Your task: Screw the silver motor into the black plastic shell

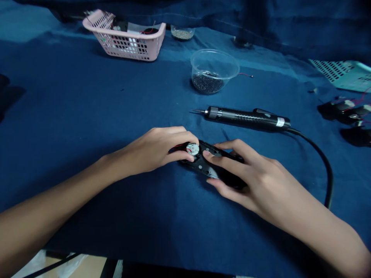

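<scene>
On blue cloth [87, 112], left hand [156, 150] pinches a motor [193, 149]; right hand [252, 179], fingers [224, 161] curled, clasps black housing [203, 165].

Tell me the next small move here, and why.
Probably press the small motor down into the black housing: the left hand pinches it at the housing's end, the right hand steadies the housing, and the screwdriver lies untouched beyond.

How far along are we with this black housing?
Done: the small motor looks seated in the black housing. In hand: left hand pinches the motor, right hand steadies the housing. Left: the electric screwdriver lies untouched beside them and screws sit in the clear bowl, so fastening looks not yet begun.
</scene>
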`<action>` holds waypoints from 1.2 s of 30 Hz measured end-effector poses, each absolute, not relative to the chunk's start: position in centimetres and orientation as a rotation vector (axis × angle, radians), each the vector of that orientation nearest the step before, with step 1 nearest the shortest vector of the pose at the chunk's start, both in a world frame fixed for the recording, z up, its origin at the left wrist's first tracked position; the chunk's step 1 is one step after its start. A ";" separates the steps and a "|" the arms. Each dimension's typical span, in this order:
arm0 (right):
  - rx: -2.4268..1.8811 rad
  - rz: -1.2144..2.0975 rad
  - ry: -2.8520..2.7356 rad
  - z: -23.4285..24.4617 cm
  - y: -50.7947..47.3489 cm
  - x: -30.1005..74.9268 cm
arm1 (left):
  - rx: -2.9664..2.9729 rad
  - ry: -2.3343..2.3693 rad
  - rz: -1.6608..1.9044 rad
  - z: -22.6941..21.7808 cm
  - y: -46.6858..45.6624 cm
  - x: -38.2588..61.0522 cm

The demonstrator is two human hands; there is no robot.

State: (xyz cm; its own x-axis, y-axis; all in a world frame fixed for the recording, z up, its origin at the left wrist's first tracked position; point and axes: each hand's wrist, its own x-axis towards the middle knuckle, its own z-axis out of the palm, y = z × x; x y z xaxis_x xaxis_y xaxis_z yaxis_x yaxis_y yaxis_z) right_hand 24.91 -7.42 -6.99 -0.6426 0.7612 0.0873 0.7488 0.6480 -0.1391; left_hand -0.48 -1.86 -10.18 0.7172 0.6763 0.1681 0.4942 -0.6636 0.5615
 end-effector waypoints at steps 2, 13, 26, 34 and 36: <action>-1.244 0.144 -2.731 -6.9 -7.3 25.0 | 2.438 0.874 0.514 -10.2 -1.8 -0.5; -1.249 0.217 -2.730 -6.7 -7.0 25.2 | 2.418 0.861 0.519 -10.1 -1.7 -0.5; -1.288 0.222 -2.707 -7.0 -7.2 24.8 | 2.067 0.892 0.608 -10.3 -1.6 -0.5; -1.234 0.213 -2.720 -6.7 -7.0 25.0 | 2.098 0.829 0.525 -10.0 -1.8 -0.2; -1.232 0.217 -2.717 -6.6 -7.0 25.0 | 2.121 0.837 0.483 -9.9 -1.9 -0.2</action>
